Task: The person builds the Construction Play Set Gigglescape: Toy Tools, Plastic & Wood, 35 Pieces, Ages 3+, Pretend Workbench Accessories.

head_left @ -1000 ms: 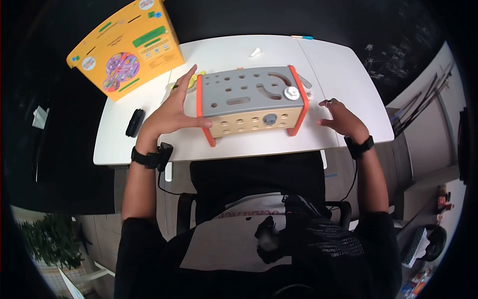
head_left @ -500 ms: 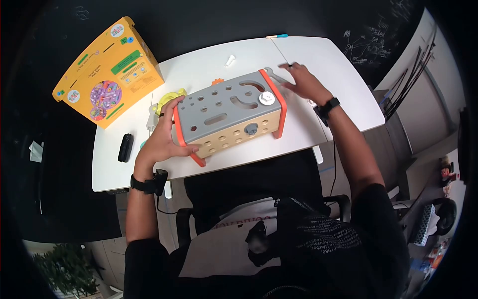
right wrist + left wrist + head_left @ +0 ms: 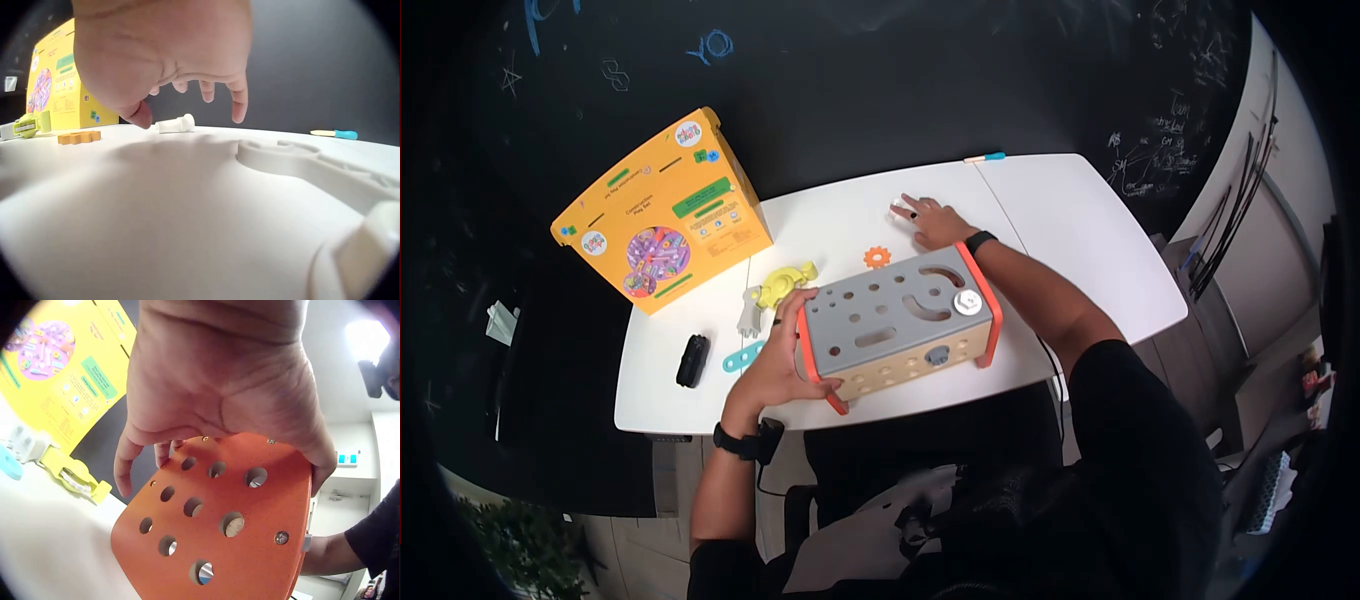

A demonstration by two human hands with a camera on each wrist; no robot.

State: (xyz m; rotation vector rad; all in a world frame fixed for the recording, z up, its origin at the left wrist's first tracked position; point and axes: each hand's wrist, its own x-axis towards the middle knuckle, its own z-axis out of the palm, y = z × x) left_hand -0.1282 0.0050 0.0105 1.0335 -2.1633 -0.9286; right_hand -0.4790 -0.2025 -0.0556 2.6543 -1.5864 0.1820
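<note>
The left hand [image 3: 772, 368] grips the red-orange end panel [image 3: 206, 506] of a toy workbench, thumb on the front and fingers over the far side. The workbench has a grey perforated top [image 3: 880, 305] with a white bolt head [image 3: 967, 302] on it, and a grey knob [image 3: 938, 355] on its wooden front. Beyond the box, the right hand [image 3: 940, 224] reaches over the table. In the right wrist view the right hand [image 3: 169, 56] hangs above and around a white bolt [image 3: 175, 124], fingers spread downward; no grip on it shows.
An orange gear [image 3: 877, 258] lies behind the workbench. Left of it are a yellow-green piece [image 3: 784, 284], a teal strip [image 3: 743, 357] and a black case [image 3: 692, 361]. The yellow box [image 3: 665, 215] stands at the back left. A grey wrench [image 3: 300, 164] and a teal-tipped marker [image 3: 335, 134] lie rightward.
The right hand has moved from the workbench's right side, past the wrench, to the white bolt behind it. The left hand keeps hold of the end panel. The head view has shifted.
</note>
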